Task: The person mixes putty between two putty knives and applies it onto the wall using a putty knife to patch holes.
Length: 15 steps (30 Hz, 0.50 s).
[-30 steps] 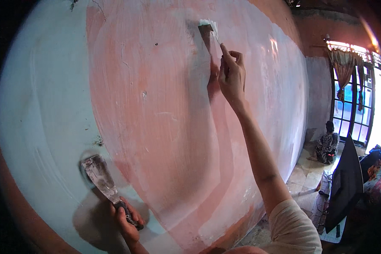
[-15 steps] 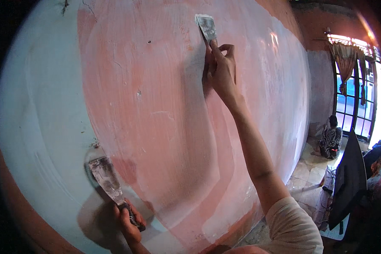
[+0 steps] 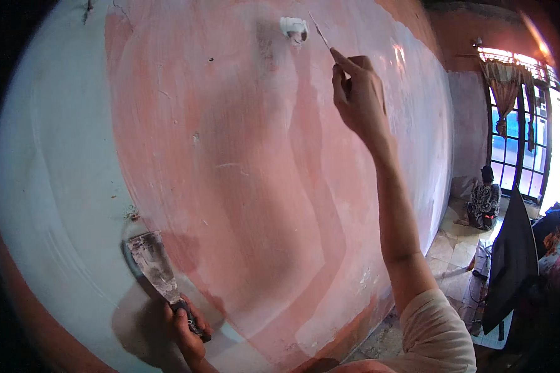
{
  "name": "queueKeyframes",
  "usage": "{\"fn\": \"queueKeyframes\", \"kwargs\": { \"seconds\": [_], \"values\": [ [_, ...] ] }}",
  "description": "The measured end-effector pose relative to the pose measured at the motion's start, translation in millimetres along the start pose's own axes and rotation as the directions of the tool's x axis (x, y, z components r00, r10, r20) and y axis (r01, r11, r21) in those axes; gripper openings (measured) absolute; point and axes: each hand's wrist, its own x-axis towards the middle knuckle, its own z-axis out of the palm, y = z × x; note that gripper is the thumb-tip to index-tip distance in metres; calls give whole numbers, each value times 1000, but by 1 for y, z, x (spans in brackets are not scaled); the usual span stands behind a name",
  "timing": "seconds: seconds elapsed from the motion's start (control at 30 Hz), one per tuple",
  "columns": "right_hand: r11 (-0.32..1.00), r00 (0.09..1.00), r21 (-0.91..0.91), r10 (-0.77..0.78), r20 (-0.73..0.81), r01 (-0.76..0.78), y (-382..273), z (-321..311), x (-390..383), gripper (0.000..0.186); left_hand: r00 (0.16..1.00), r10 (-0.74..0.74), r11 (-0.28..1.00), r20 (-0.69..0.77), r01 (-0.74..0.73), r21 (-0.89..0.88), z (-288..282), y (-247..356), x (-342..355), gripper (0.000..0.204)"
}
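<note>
My right hand (image 3: 361,93) is raised at the upper centre, fingers closed on a thin putty knife (image 3: 318,30), its blade turned almost edge-on. Just left of the blade, a fresh white dab (image 3: 293,28) of filler is on the pink, white-streaked wall (image 3: 236,137). My left hand (image 3: 186,323) grips the dark handle of a wider metal scraper (image 3: 153,261), blade up and smeared with grey-white residue, held at the boundary between the pink area and a pale mint area (image 3: 56,186) on the left. Whether either blade touches the wall, I cannot tell.
At the right, a person (image 3: 484,202) in patterned clothing sits on the tiled floor (image 3: 445,248) by a barred window (image 3: 510,149) with a curtain (image 3: 501,87). A large dark flat panel (image 3: 513,267) stands nearer, beside cables and piled cloth items (image 3: 547,236).
My right hand and knife have moved right from the white dab, which now shows on the wall, and the blade has turned from broad face to edge. My left hand has barely moved.
</note>
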Motion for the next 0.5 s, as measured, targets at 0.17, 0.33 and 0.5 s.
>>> {"fn": "queueKeyframes", "kwargs": {
  "seconds": [0.17, 0.33, 0.5],
  "values": [
    [987, 992, -102, -120, 37, 123, 15, 8, 22, 30, 999, -17, 1000, -29, 17, -20, -1, -7, 0, 35],
    [882, 962, -459, 22, 272, 110, -10, -9, 44, 25, 999, -5, 1000, 34, 6, -20, -2, -12, 3, 33],
    [905, 953, -425, 114, 281, 17, 3, -15, 62, 30, 996, 60, 989, -72, -69, -130, -2, -41, 0, 35]
  ]
}}
